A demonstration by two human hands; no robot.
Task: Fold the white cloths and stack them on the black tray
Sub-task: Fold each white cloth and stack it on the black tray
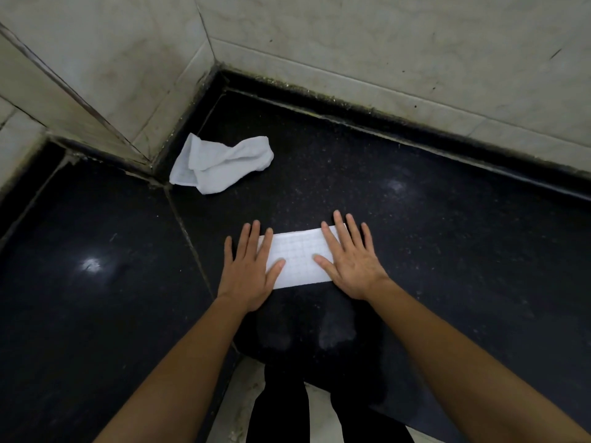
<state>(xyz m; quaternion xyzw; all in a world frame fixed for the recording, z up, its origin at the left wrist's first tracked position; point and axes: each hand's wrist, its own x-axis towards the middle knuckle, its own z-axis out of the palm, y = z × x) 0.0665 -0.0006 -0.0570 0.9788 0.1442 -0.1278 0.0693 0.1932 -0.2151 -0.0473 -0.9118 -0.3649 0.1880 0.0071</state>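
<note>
A folded white cloth [299, 259] with a faint grid pattern lies flat on the black countertop [431, 238], near its front edge. My left hand [248, 270] rests flat with spread fingers on the cloth's left end. On the right end my right hand [350, 260] presses flat, fingers apart. A second white cloth [220, 163] lies crumpled at the back left, close to the wall corner. No black tray can be told apart from the dark surface.
Pale tiled walls [351, 43] close off the back and left, meeting in a jutting corner [150, 161]. A seam [188, 238] runs across the countertop left of my hands. My dark-clothed legs [319, 394] and light floor show below the front edge.
</note>
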